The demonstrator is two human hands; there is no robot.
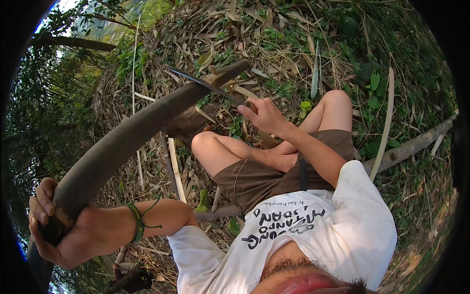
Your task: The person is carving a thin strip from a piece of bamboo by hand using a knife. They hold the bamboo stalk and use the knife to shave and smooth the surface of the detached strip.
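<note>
My left hand (61,225) is wrapped round the near end of a thick, dark greenish-brown pole (122,132), which looks like bamboo. The pole slants up and away to the right and seems bent by the lens. My right hand (264,115) is closed on the handle end of a long knife (188,76). Its thin, dark blade crosses the pole close to the far tip, where a paler patch shows. The handle itself is mostly hidden in my fingers. Below the pole's far part sits a brown wood block (188,122), beside my bent knee.
Dry leaves and green plants cover the ground around my crossed legs. A pale strip (384,122) stands at the right, by a thick branch (411,144). More light strips (176,169) lie left of my knee. A tree trunk (73,43) crosses at the upper left.
</note>
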